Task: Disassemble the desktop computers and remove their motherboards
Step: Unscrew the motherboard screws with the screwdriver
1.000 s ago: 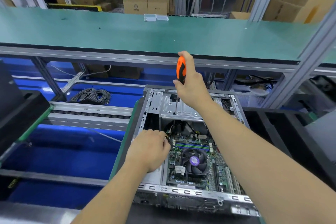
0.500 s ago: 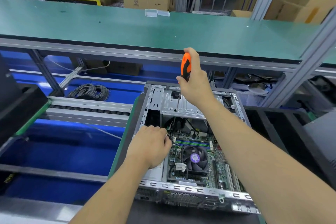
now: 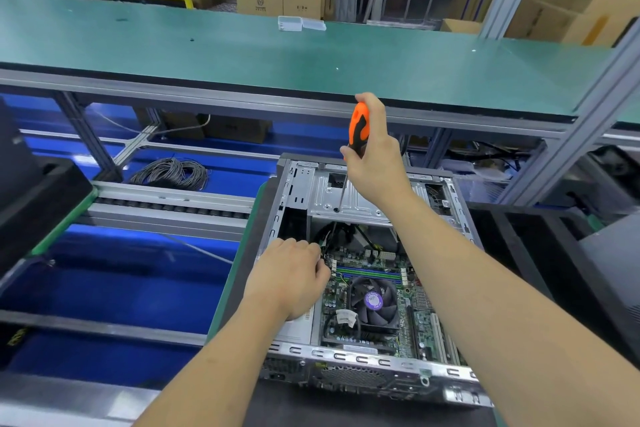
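The computer case (image 3: pixel 367 362) lies on its side on the near bench with the side panel already off, so the inside is open to view. The motherboard (image 3: pixel 408 319) is still seated flat in the bottom, fan (image 3: pixel 372 300) still on it, dark cables (image 3: pixel 341 234) still running in at its far edge; looks like early-to-middle of the job, with cable unplugging, screws and the lift-out all left. Right hand (image 3: pixel 375 163) grips the orange-and-black screwdriver (image 3: pixel 358 126) by the handle, shaft pointing down and slightly toward the person, tip at or just above a hole in the metal drive bracket (image 3: pixel 346 199); contact can't be confirmed. Left hand (image 3: pixel 289 279) is curled at the board's far left corner by the cables, fingertips hidden, so whether it pinches a plug can't be told. Case long axis runs away from the person, toward the green shelf (image 3: pixel 242 55); its port-and-vent end faces the person. The board's long side follows the same line.
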Motion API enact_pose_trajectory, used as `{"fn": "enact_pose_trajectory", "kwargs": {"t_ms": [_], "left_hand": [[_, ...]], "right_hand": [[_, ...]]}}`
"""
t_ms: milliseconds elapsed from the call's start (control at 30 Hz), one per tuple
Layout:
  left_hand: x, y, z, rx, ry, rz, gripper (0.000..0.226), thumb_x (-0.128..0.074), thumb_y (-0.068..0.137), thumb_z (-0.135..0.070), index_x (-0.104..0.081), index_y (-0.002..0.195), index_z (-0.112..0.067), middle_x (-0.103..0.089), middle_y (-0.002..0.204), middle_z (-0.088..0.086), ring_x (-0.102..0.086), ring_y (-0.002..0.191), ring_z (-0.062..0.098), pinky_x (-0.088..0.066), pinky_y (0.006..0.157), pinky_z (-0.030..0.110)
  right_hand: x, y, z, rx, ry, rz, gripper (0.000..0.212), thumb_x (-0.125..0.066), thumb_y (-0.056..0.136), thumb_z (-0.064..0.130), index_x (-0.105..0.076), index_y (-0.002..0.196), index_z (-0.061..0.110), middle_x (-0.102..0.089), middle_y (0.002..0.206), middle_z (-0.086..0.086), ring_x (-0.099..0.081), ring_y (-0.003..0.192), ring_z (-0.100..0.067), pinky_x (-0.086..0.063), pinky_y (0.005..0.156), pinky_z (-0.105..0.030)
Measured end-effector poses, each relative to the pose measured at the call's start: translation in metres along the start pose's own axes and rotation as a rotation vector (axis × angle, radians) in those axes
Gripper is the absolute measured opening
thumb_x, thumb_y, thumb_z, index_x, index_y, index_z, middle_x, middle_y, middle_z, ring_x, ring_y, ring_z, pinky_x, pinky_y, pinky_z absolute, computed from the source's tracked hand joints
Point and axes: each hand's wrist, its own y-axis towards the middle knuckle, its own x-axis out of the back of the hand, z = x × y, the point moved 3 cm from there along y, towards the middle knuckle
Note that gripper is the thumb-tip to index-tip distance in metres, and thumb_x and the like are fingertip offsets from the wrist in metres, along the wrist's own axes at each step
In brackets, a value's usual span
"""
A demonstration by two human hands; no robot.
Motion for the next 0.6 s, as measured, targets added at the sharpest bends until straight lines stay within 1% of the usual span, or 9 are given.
{"fn": "enact_pose_trajectory", "kwargs": {"t_ms": [100,233,333,400,467,533,600], "left_hand": [[0.0008,0.0003,-0.0006,0.005,-0.002,0.006,0.032,-0.028,0.096,-0.038,-0.029,0.066,-0.028,-0.042,0.067,-0.008,-0.039,0.068,0.016,-0.031,0.075,0.033],[0.0017,-0.0009,-0.0009,0.004,-0.001,0.008,0.032,-0.029,0.097,-0.039,-0.028,0.066,-0.029,-0.042,0.068,-0.008,-0.04,0.069,0.016,-0.026,0.073,0.032],[0.0022,-0.001,-0.0009,0.006,0.008,0.007,0.032,-0.029,0.097,-0.038,-0.029,0.066,-0.028,-0.042,0.068,-0.008,-0.038,0.068,0.016,-0.026,0.073,0.032],[0.0028,-0.0008,-0.001,0.007,0.012,0.007,0.032,-0.029,0.096,-0.038,-0.029,0.066,-0.028,-0.042,0.067,-0.008,-0.038,0.067,0.016,-0.026,0.073,0.032],[0.003,-0.0007,-0.0009,0.011,0.012,0.001,0.032,-0.03,0.096,-0.038,-0.029,0.066,-0.028,-0.041,0.066,-0.008,-0.035,0.065,0.014,-0.025,0.072,0.032],[0.0026,-0.0008,-0.0005,0.015,0.016,0.001,0.032,-0.03,0.096,-0.038,-0.029,0.065,-0.028,-0.04,0.065,-0.008,-0.032,0.062,0.01,-0.025,0.071,0.032],[0.0028,-0.0004,-0.0007,0.015,0.019,0.006,0.032,-0.029,0.096,-0.039,-0.029,0.065,-0.028,-0.04,0.065,-0.008,-0.031,0.061,0.008,-0.025,0.071,0.033]], "right_hand": [[-0.0005,0.0006,-0.0016,-0.005,0.002,-0.009,0.078,-0.065,0.091,0.005,-0.02,0.141,0.044,-0.049,0.085,0.012,-0.056,0.072,-0.009,-0.044,0.065,-0.029],[-0.0011,0.0027,-0.0031,-0.005,-0.008,-0.016,0.079,-0.066,0.091,0.006,-0.019,0.141,0.045,-0.049,0.087,0.013,-0.055,0.073,-0.007,-0.043,0.062,-0.025],[-0.002,0.0036,-0.0037,-0.009,-0.007,-0.018,0.079,-0.066,0.091,0.006,-0.019,0.141,0.045,-0.048,0.089,0.015,-0.055,0.072,-0.006,-0.04,0.059,-0.019],[-0.0022,0.0038,-0.004,-0.01,-0.002,-0.018,0.079,-0.066,0.091,0.006,-0.019,0.141,0.045,-0.048,0.089,0.015,-0.055,0.073,-0.007,-0.04,0.058,-0.017],[-0.0017,0.0041,-0.0033,-0.007,0.002,-0.003,0.078,-0.066,0.091,0.006,-0.019,0.14,0.045,-0.05,0.086,0.01,-0.056,0.072,-0.01,-0.043,0.058,-0.02],[-0.0007,0.0051,-0.0002,-0.003,0.008,0.058,0.078,-0.065,0.091,0.007,-0.019,0.138,0.047,-0.054,0.083,0.002,-0.059,0.068,-0.017,-0.046,0.055,-0.025],[0.0001,0.007,0.0047,0.011,0.01,0.14,0.076,-0.065,0.091,0.007,-0.02,0.137,0.048,-0.057,0.082,-0.009,-0.06,0.064,-0.027,-0.053,0.053,-0.036]]}}
